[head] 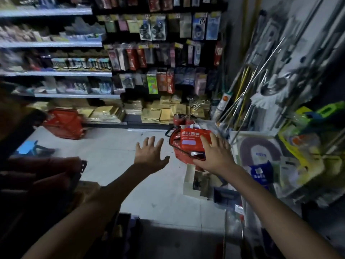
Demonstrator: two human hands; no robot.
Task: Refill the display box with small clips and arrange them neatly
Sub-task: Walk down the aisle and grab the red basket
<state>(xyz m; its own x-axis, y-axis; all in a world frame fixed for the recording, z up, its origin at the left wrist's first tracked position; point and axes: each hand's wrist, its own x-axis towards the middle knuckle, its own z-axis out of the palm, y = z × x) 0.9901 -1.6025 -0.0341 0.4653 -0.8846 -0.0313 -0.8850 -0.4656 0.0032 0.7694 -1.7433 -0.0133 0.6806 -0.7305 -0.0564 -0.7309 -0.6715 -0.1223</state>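
Both my arms stretch forward over the shop floor. My left hand hovers with fingers spread, holding nothing, just left of a red shopping basket. My right hand is spread too, in front of the basket's right side; whether it touches the basket I cannot tell. A red packet lies on top of the goods in the basket. Below my right wrist a small white display box stands on the floor with dark small items inside. Individual clips are too blurred to make out.
Shelves of packaged goods line the left and back. A second red basket sits on the floor at the back left. Mops and poles lean at the right above a rack of hanging goods. A dark box lies near the display box.
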